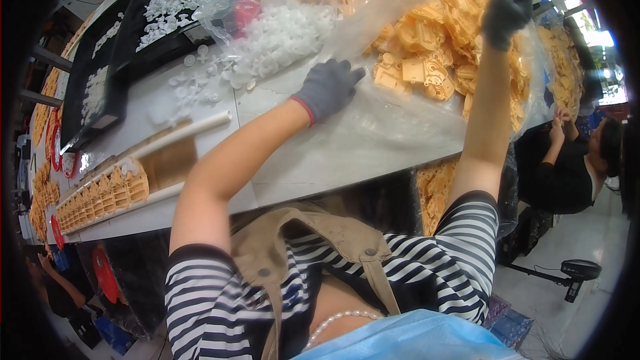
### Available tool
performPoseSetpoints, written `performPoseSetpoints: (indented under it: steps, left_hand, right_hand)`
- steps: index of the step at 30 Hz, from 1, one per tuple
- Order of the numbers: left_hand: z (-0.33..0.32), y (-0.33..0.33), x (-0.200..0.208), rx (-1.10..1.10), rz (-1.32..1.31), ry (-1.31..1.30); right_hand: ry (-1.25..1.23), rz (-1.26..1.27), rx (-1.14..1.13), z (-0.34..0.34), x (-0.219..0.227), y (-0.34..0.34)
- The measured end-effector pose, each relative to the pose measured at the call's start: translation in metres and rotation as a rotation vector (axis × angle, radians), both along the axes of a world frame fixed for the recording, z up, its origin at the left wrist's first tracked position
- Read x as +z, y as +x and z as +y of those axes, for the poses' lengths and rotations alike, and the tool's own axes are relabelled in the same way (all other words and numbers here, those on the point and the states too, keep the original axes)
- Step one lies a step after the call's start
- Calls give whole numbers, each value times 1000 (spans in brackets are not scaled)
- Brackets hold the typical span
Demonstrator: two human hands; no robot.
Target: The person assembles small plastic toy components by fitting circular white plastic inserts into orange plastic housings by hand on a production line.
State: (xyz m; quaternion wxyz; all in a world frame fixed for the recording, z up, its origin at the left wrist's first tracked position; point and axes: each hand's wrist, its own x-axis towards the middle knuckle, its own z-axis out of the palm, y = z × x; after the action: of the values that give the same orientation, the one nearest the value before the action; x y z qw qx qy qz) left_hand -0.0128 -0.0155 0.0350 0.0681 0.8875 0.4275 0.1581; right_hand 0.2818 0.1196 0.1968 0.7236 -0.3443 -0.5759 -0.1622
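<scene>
A large clear plastic bag [400, 112] lies on the white table, its mouth spread wide around a heap of yellow-orange moulded plastic parts [417, 53]. My left hand [330, 90], in a grey glove, is closed on the bag's near-left edge, fingers curled. My right hand [508, 13], in a dark grey glove and slightly blurred, is raised at the far right, closed on the bag's upper edge. Left of the bag lies a pile of small white plastic pieces [283, 40], partly under clear film, with loose ones scattered beside it.
Black trays [123, 60] with white pieces stand at the far left. In front of them, a white-edged rack [160, 190] holds a row of yellow-orange parts. More such parts fill a container [437, 190] below the table edge. Another person [567, 160] works at the right; one more is at lower left.
</scene>
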Motion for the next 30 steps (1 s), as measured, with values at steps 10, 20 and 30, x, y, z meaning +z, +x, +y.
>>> performPoseSetpoints:
  steps: [10,20,30]
  left_hand:
    - [22,4,11,200,-135,-296]
    - [34,25,27,252,-380,158]
    - [-18,30,9,-305,-376,255]
  right_hand:
    - [-209,-134,-39,-21,-3,-6]
    - [-480,-1022,-306,-19,-49,-21]
    - [-881,-378,49,45,-81,-51]
